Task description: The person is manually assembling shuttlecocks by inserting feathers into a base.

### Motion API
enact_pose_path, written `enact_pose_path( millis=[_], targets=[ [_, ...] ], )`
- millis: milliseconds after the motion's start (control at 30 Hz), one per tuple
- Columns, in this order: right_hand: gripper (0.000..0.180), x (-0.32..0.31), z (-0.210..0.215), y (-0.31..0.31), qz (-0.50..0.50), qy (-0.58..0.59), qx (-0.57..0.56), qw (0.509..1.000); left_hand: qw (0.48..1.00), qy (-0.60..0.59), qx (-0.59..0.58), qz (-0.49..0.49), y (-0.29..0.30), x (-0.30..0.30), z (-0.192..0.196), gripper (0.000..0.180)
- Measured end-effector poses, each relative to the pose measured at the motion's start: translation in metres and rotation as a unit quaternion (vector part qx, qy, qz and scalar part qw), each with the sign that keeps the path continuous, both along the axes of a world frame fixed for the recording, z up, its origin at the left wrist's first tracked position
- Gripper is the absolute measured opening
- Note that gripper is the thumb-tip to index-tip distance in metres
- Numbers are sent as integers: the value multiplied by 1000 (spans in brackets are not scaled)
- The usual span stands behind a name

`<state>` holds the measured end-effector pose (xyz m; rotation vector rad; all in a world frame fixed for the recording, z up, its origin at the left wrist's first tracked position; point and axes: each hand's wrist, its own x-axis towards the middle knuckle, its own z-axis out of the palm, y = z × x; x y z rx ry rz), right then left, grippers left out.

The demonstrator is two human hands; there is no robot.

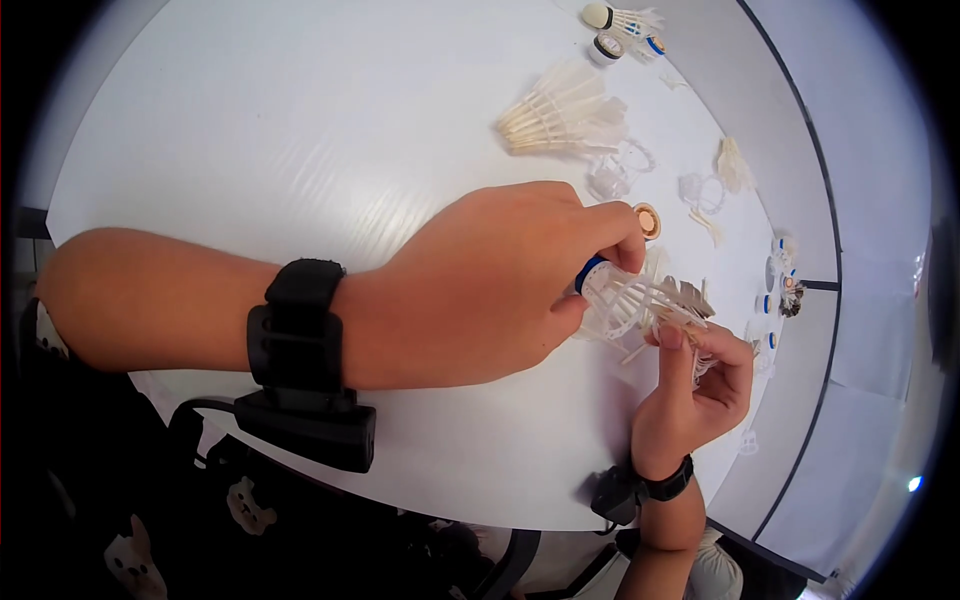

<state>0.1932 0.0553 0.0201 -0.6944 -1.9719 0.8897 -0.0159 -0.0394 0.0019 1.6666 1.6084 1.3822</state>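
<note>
My left hand [500, 285] grips the blue-banded cork end of a white shuttlecock [625, 300], held just above the white table [300, 130]. The fingers of my right hand [695, 385] pinch the shuttlecock's worn feathers at its skirt from the right. Both wrists wear black straps with small black devices. A loose pile of plucked white feathers [560, 115] lies farther back on the table.
Whole shuttlecocks [620, 25] lie at the table's far edge. Plastic rings, a round cork base [648, 221] and feather scraps [735, 165] are scattered right of the hands, with more shuttlecock parts [780, 285] near the right edge. A dark patterned garment fills the lower left.
</note>
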Motion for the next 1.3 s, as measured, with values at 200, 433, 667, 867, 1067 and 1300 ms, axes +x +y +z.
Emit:
enact_pose_path(
  millis=[200, 433, 667, 867, 1067, 1300],
  targets=[
    [18, 0, -2, 0, -9, -1, 20, 1000, 1000, -6, 29, -1, 0, 2, -2, 32],
    [35, -5, -3, -1, -48, 64, 28, 996, 998, -21, 61, 25, 0, 0, -6, 38],
    [43, -9, -3, 1, -48, 61, 56, 995, 997, -20, 61, 42, 1, 0, -10, 41],
    [39, -4, -4, 4, -53, 19, 101, 993, 998, -10, 55, 42, 2, 0, -14, 39],
    [44, -4, -6, 8, -41, 54, 146, 987, 998, -2, 55, 40, 0, 0, -11, 38],
    [28, 6, -4, 8, 18, 90, 228, 969, 1000, 4, 24, 7, -1, -5, -3, 36]
  ],
)
